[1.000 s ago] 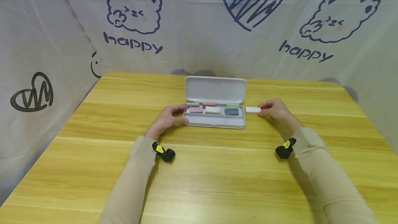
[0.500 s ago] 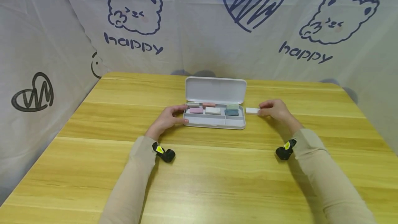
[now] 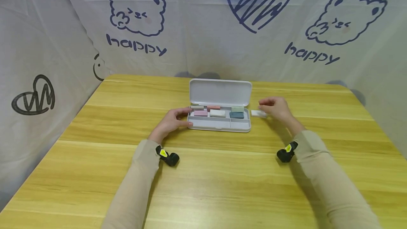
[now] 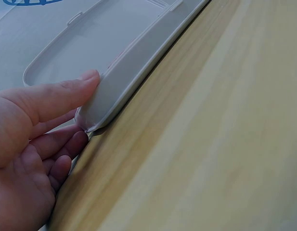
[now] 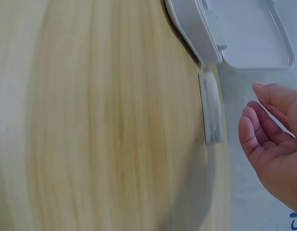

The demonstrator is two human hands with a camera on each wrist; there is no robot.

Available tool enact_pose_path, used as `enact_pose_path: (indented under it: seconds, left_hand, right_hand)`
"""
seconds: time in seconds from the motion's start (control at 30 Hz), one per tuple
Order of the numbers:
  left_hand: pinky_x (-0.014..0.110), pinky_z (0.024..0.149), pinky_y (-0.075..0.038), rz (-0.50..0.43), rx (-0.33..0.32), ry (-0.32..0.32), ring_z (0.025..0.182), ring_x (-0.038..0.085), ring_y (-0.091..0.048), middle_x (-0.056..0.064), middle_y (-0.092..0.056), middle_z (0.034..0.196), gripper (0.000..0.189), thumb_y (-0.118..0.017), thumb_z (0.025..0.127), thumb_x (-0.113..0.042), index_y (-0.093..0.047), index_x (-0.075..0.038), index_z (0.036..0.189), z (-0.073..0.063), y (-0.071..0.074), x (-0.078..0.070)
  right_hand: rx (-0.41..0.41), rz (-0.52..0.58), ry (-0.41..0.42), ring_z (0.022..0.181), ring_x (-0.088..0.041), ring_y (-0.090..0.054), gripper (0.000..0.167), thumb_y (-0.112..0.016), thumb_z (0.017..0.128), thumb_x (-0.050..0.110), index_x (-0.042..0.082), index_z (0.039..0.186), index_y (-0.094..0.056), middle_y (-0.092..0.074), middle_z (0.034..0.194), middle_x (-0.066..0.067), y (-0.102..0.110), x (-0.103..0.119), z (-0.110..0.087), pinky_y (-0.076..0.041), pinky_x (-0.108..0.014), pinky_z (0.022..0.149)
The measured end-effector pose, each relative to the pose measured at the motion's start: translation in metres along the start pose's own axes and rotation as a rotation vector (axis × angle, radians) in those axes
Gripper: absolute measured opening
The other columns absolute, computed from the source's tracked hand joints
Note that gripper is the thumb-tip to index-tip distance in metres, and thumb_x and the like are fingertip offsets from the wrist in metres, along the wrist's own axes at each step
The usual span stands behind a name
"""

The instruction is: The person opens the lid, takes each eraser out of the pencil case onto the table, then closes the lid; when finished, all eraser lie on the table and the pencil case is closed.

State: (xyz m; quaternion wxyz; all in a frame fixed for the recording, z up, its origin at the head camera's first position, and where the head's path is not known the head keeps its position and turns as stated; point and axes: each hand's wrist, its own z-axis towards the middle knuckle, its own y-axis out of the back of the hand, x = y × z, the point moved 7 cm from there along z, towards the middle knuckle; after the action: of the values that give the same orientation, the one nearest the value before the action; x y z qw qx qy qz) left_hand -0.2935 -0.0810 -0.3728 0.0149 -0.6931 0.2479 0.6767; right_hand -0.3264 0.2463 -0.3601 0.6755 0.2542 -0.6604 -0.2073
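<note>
A white pencil case [image 3: 208, 123] stands with its lid [image 3: 220, 92] raised. My left hand [image 3: 171, 120] holds its left end, the thumb [image 4: 66, 94] against the front wall and the other fingers round the end and back. Inside lie several eraser-like blocks: a pink-purple block [image 3: 200, 113], a white block [image 3: 217, 113], a dark blue block [image 3: 236, 115], a pale green block [image 3: 237, 109], a red block [image 3: 213, 107] and a grey one [image 3: 197, 107]. A white eraser [image 5: 212, 108] lies on the table just off the case's right end. Above and beside it, my right hand [image 3: 276, 109] hangs loosely curled, holding nothing.
The wooden table [image 3: 203, 179] ends at the back near a white cloth [image 3: 203, 56] printed with bears and hearts. The case's front row is split by a divider [image 3: 230, 122] into a long and a short compartment.
My right hand has let go of the white eraser, and has lifted and shifted a little to the left over it. The left hand and the case have stayed put.
</note>
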Motion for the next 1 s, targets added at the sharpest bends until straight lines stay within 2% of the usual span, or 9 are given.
enact_pose_path:
  seconds: [0.17,0.47,0.83,1.0]
  left_hand:
    - [0.038,0.1,-0.027,0.013,0.001,0.002,0.121,0.03,-0.036,0.019,-0.04,0.133,0.054,-0.067,0.076,0.0,-0.046,0.007,0.125,0.0,0.0,0.0]
    - [0.039,0.1,-0.026,0.01,0.005,-0.003,0.121,0.031,-0.036,0.021,-0.041,0.132,0.054,-0.067,0.076,0.001,-0.045,0.007,0.125,0.0,0.0,0.001]
    - [0.039,0.1,-0.027,-0.009,0.001,-0.005,0.12,0.031,-0.036,0.021,-0.041,0.132,0.054,-0.067,0.075,0.002,-0.046,0.007,0.125,0.0,0.001,0.001]
    - [0.038,0.1,-0.027,0.001,-0.003,0.002,0.12,0.031,-0.036,0.02,-0.041,0.132,0.054,-0.068,0.075,0.001,-0.046,0.006,0.125,0.0,0.001,0.001]
  right_hand:
    - [-0.008,0.016,0.031,0.075,-0.012,-0.051,0.025,-0.062,0.083,0.007,-0.01,0.102,-0.06,-0.06,0.096,-0.02,-0.008,0.009,0.003,-0.041,-0.016,0.061]
    - [-0.05,0.047,0.19,0.068,-0.005,-0.051,0.02,-0.067,0.077,0.001,-0.012,0.092,-0.063,-0.063,0.085,-0.019,-0.02,0.03,0.008,-0.041,-0.014,0.057]
    - [0.004,0.014,0.237,0.074,-0.019,-0.053,0.02,-0.067,0.077,0.001,-0.008,0.095,-0.065,-0.062,0.087,-0.019,-0.037,0.044,0.01,-0.041,-0.017,0.058]
    - [0.033,-0.025,0.271,0.074,-0.023,-0.054,0.021,-0.068,0.075,-0.001,-0.007,0.095,-0.065,-0.062,0.083,-0.018,-0.042,0.047,0.009,-0.041,-0.019,0.054]
